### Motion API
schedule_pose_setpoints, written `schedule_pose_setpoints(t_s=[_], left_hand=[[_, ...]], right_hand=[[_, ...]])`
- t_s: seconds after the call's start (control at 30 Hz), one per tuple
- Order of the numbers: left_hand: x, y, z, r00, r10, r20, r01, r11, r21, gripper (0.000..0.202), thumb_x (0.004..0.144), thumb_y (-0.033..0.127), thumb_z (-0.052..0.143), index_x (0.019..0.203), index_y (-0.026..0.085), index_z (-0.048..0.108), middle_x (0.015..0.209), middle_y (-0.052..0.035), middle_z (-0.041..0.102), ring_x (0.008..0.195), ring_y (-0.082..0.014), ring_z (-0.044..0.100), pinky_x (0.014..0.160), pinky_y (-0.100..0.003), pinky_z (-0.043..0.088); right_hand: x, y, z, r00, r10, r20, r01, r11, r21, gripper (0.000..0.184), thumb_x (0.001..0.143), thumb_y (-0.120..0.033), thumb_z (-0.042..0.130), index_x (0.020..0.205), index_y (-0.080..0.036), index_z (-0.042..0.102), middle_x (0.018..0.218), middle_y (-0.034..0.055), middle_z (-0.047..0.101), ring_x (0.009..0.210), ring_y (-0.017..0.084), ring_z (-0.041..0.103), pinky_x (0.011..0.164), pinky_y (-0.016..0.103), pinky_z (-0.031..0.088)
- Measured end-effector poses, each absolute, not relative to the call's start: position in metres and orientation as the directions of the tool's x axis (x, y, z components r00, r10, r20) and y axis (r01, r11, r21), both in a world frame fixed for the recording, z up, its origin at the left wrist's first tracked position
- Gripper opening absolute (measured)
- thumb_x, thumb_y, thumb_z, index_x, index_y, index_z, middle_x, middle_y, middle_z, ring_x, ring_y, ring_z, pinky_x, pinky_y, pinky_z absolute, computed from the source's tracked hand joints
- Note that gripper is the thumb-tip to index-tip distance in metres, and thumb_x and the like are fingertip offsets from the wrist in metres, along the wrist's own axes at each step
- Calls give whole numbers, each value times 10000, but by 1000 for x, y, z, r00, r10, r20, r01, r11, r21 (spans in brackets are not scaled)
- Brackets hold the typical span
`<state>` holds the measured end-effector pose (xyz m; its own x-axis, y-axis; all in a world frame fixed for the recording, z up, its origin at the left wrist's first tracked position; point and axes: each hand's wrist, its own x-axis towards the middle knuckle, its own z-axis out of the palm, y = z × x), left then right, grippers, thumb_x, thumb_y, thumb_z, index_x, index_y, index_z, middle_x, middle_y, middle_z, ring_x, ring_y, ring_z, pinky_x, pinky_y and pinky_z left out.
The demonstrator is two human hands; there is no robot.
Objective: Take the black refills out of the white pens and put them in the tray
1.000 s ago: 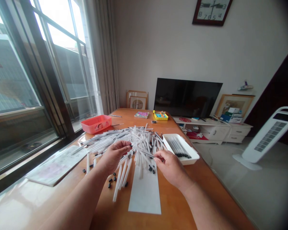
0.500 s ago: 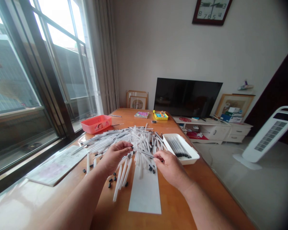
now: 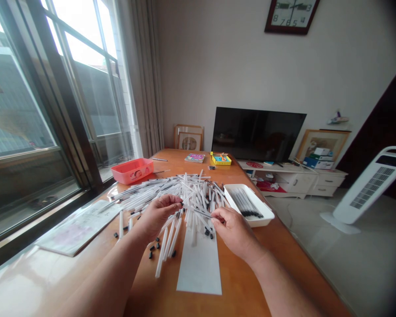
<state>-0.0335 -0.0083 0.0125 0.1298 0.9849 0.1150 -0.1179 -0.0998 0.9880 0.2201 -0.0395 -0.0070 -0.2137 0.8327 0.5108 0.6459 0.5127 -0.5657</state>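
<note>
Between my hands a slim translucent pen tube [image 3: 198, 210] slants down to the right. My left hand [image 3: 161, 212] pinches a small black cap [image 3: 181, 203] at its left end; whether the cap is seated on the tube cannot be made out. My right hand [image 3: 231, 226] grips the right end of the tube between thumb and fingers. Beneath and beyond both hands spreads a heap of white translucent tubes [image 3: 145, 193]. Several loose black caps [image 3: 157, 245] lie on the wooden table left of the white paper strip [image 3: 199, 273], and a few more rest at the strip's top.
Right of the heap stands a white tray [image 3: 267, 215] with black-tipped pens in it. A red plastic basket [image 3: 132, 172] is at the back left, a booklet [image 3: 75, 229] at the left edge. Farther back are a small magazine [image 3: 194, 158] and a yellow box [image 3: 221, 162].
</note>
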Motion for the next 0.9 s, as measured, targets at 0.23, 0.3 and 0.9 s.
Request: schedule_pose_setpoints(t_s=[0.23,0.3,0.9], left_hand=[[-33,-9,14,120,985,122,-105,-110,988,230,693,293,813,857,162,718,822,-39,680,764,-162,580,771,-309,410],[-33,-9,14,124,985,121,-97,-110,989,233,696,297,810,859,160,714,819,-38,674,764,-164,576,768,-309,410],[-35,-8,12,145,984,101,-66,-92,994,180,712,284,797,828,168,723,765,-23,660,704,-146,545,709,-295,388]], right_hand=[[220,-39,-7,-219,832,510,647,515,-563,104,848,-169,590,861,-237,668,835,18,682,837,204,614,764,297,457],[220,-39,-7,-221,833,508,645,515,-564,104,849,-168,590,862,-236,667,842,18,683,843,204,615,766,297,456],[219,-40,-6,-215,823,526,647,524,-555,101,848,-168,590,851,-235,666,828,20,685,834,205,619,760,299,459]])
